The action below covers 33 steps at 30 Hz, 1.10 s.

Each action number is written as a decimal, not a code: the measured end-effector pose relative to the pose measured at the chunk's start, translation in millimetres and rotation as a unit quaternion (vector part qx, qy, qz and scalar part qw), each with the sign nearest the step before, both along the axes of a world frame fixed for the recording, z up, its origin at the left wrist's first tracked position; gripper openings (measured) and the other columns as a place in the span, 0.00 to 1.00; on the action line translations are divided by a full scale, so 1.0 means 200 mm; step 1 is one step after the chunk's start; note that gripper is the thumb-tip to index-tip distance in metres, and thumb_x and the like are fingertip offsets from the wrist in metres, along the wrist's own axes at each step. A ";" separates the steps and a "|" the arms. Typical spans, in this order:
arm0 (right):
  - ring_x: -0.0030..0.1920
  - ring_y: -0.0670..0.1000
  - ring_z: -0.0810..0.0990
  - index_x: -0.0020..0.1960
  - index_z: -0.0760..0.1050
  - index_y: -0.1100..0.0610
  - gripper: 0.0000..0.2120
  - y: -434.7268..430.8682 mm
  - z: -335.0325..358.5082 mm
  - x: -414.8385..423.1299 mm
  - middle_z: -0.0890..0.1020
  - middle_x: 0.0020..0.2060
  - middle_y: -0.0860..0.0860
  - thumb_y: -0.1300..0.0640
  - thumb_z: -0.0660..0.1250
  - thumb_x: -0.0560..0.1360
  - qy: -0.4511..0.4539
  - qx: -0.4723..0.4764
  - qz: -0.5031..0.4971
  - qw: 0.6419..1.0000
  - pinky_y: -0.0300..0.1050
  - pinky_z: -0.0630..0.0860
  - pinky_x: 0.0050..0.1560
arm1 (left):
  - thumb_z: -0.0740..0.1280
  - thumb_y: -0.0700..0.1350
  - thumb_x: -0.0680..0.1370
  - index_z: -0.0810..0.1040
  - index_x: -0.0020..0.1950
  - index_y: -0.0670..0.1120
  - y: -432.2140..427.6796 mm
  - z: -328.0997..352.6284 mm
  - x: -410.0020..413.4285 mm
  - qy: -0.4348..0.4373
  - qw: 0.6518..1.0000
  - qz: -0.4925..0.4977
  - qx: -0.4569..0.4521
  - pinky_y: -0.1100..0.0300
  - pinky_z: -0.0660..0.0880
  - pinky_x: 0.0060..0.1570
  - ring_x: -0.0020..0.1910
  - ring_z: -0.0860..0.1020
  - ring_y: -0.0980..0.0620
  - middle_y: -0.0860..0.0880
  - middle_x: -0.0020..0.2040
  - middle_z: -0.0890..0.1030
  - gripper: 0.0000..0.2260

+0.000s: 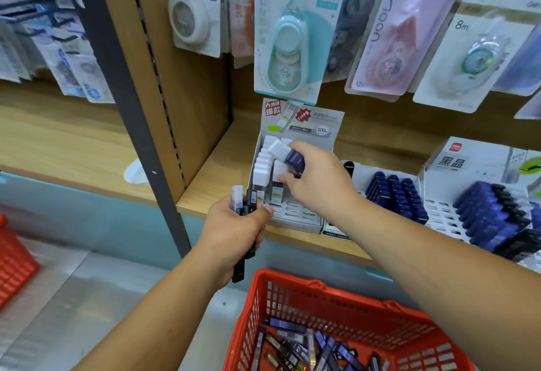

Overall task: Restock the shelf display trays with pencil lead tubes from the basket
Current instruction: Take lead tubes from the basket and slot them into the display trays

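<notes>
My left hand [234,233] grips a bundle of pencil lead tubes [243,203], black and clear, upright in front of the shelf edge. My right hand [316,177] holds a white-capped, dark blue tube [285,152] over the left display tray [292,215], which stands on the wooden shelf with several white-capped tubes in its back rows. Its front slots are bare. A red basket [336,300] below holds several loose tubes [304,347].
Two more trays of dark blue tubes [395,195] [491,215] stand to the right on the shelf. Correction-tape packs [289,39] hang above the trays. A dark metal upright [123,101] runs at left. Another red basket [14,262] sits at the far left.
</notes>
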State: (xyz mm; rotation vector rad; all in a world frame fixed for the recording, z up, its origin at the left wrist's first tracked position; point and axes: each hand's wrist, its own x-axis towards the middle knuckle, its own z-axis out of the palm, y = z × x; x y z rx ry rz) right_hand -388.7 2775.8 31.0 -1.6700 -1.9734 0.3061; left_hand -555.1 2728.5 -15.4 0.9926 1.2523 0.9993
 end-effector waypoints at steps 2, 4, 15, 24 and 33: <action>0.42 0.50 0.78 0.48 0.75 0.45 0.10 0.01 0.00 0.03 0.79 0.39 0.44 0.52 0.77 0.75 0.068 -0.052 -0.012 0.996 0.47 0.74 0.43 | 0.73 0.44 0.80 0.78 0.49 0.45 0.00 0.01 0.01 -0.002 1.000 0.004 0.009 0.61 0.71 0.27 0.28 0.72 0.52 0.46 0.32 0.75 0.05; 0.40 0.47 0.78 0.45 0.77 0.47 0.09 0.01 0.02 0.06 0.80 0.38 0.46 0.53 0.78 0.74 0.116 -0.118 0.002 0.986 0.44 0.73 0.43 | 0.73 0.44 0.80 0.77 0.48 0.45 -0.01 0.02 0.02 -0.008 1.000 0.015 0.025 0.60 0.70 0.26 0.28 0.71 0.50 0.45 0.32 0.74 0.06; 0.32 0.49 0.78 0.47 0.80 0.52 0.03 -0.21 0.14 0.08 0.84 0.36 0.52 0.55 0.73 0.78 0.176 -0.264 0.110 0.942 0.47 0.75 0.32 | 0.74 0.47 0.79 0.80 0.51 0.44 -0.01 0.14 0.08 -0.102 0.989 0.031 0.101 0.58 0.73 0.31 0.29 0.73 0.51 0.46 0.31 0.77 0.07; 0.33 0.58 0.79 0.45 0.84 0.56 0.03 -0.24 0.08 0.22 0.83 0.36 0.58 0.58 0.75 0.77 0.248 -0.257 0.053 0.933 0.47 0.71 0.28 | 0.74 0.47 0.79 0.81 0.53 0.46 0.03 0.12 0.00 -0.088 0.992 0.032 0.086 0.51 0.71 0.36 0.33 0.73 0.46 0.43 0.32 0.76 0.07; 0.29 0.55 0.78 0.53 0.81 0.58 0.07 -0.18 0.15 0.09 0.81 0.34 0.59 0.63 0.75 0.76 0.326 -0.203 0.027 0.923 0.44 0.72 0.27 | 0.76 0.44 0.78 0.81 0.52 0.44 0.01 0.13 0.04 -0.055 0.993 0.026 0.098 0.57 0.73 0.32 0.30 0.75 0.52 0.47 0.33 0.78 0.07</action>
